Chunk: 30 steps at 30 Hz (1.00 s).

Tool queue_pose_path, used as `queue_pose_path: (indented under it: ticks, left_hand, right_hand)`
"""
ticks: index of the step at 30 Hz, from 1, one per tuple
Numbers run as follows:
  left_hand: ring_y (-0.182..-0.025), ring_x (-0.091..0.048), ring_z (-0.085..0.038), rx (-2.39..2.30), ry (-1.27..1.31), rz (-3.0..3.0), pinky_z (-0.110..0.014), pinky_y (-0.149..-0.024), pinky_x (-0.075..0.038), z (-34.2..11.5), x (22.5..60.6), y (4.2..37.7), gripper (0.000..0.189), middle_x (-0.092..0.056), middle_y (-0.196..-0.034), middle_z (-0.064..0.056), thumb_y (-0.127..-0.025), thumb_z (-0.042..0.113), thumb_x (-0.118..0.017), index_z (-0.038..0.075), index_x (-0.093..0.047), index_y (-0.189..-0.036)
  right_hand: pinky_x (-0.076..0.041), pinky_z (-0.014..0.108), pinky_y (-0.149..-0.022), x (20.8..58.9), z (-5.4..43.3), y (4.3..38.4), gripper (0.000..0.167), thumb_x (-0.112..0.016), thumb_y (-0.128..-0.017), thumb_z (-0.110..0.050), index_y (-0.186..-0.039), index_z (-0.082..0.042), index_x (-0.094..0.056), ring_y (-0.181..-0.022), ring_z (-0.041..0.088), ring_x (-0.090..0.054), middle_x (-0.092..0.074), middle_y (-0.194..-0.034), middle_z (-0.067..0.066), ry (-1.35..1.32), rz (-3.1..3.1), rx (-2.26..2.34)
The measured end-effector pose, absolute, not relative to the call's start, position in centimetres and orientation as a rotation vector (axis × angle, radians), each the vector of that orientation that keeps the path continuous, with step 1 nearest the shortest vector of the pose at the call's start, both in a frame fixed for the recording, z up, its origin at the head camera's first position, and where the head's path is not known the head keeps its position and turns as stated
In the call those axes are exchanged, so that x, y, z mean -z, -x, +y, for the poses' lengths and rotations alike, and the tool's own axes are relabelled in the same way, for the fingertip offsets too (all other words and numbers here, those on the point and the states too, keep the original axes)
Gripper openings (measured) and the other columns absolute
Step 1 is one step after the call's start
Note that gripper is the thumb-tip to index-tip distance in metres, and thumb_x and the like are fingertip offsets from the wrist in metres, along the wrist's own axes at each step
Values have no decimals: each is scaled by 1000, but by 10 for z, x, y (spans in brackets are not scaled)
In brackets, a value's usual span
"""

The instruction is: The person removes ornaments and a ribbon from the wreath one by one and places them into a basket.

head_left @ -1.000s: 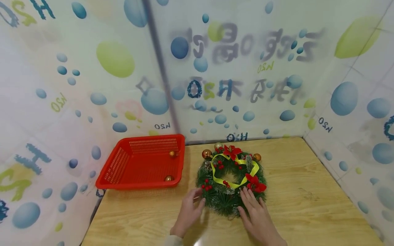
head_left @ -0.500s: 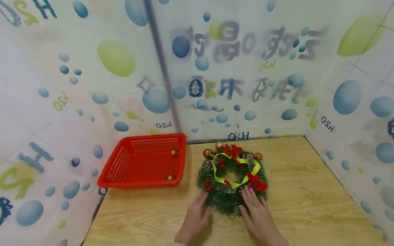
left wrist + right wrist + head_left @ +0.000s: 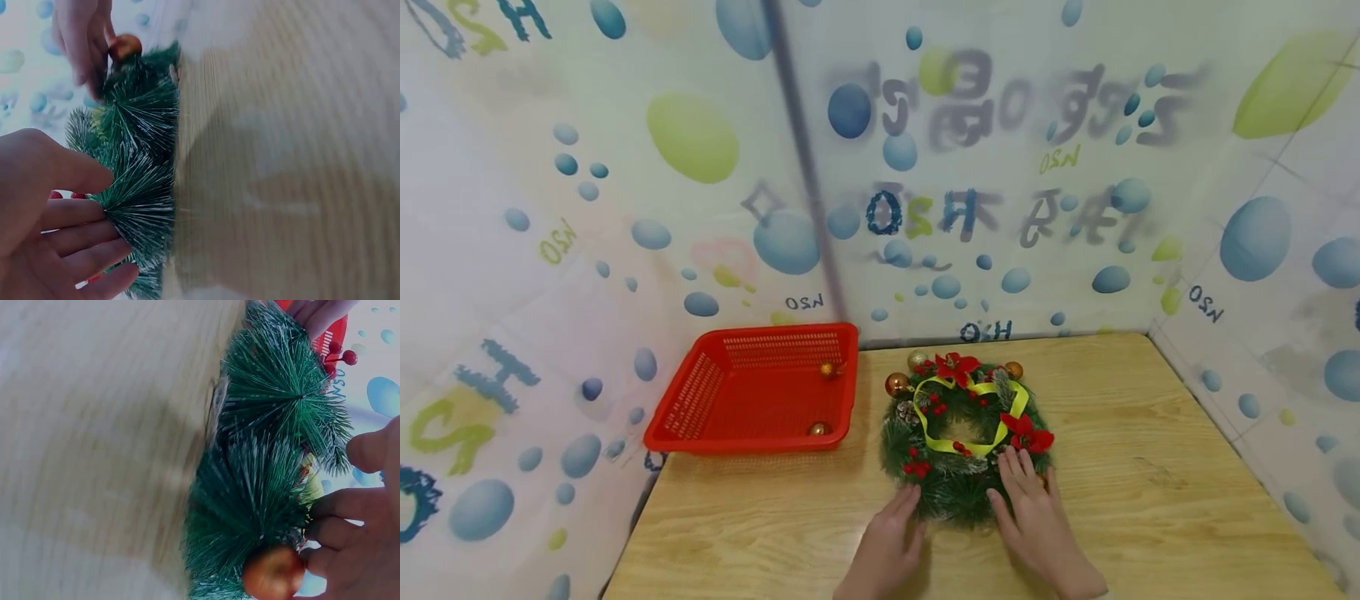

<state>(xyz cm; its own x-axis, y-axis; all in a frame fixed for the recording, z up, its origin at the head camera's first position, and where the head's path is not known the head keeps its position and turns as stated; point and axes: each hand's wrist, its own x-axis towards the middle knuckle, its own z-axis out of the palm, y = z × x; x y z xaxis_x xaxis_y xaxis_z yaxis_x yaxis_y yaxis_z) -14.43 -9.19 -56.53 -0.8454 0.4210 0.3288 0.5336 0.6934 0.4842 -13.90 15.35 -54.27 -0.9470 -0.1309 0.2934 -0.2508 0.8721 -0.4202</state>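
Observation:
A green Christmas wreath lies flat on the table, with red flowers, red berries, pine cones, shiny balls and a yellow ribbon looped on top. My left hand touches its front left edge, fingers nearly straight; in the left wrist view the fingers lie along the needles, thumb apart. On the front right side rests my right hand, fingers extended just below the red flower. An orange ball sits right by its fingertips in the right wrist view. Part of the wreath is hidden under that hand.
To the left of the wreath stands a red plastic basket holding two small gold balls, one of them a ball near its front. Patterned fabric walls enclose the wooden table at the back and sides.
The wreath has turned a little counter-clockwise, and an orange ball now shows by my right hand. My left hand has moved right along the front edge. The right hand stays on the wreath.

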Motion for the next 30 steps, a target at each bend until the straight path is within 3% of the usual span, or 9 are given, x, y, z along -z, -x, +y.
queue_pose_path:
  ticks: [8,13,17,23,30]
  left_hand:
    - [-117,-67,-37,825,877,-2769,-39,-90,-61,-76,562,133,50,-60,-138,-26,-96,15,-66,-7,-56,-140]
    - [-119,-67,-35,804,890,-2819,-37,-93,-60,-66,561,128,53,-60,-139,-24,-97,20,-65,-3,-53,-144]
    - [-118,-67,-33,767,898,-2850,-33,-87,-61,-56,563,123,54,-60,-141,-22,-98,22,-65,0,-52,-145]
    - [-93,-75,-21,693,949,-2890,-19,-60,-55,-39,563,118,53,-63,-139,-18,-99,27,-64,4,-53,-146]
    - [-82,-75,-16,595,992,-2812,-17,-55,-53,-30,566,118,51,-66,-133,-18,-98,27,-63,2,-57,-142]
  right_hand:
    - [-18,78,-112,542,165,150,59,-48,-108,-35,-149,6,-43,-148,50,-29,-37,-158,26,-213,-2854,-746]
    - [-17,80,-110,538,172,156,59,-45,-109,-36,-148,8,-43,-147,53,-27,-38,-157,28,-213,-2861,-749]
    - [-17,81,-109,535,178,162,58,-45,-109,-35,-147,9,-45,-146,54,-28,-39,-155,29,-218,-2849,-761]
    - [-13,81,-111,533,188,168,61,-40,-110,-37,-148,10,-41,-148,54,-22,-34,-158,30,-197,-2873,-838]
    - [-13,81,-111,534,194,175,57,-37,-111,-33,-147,11,-43,-148,55,-23,-36,-157,29,-214,-2834,-890]
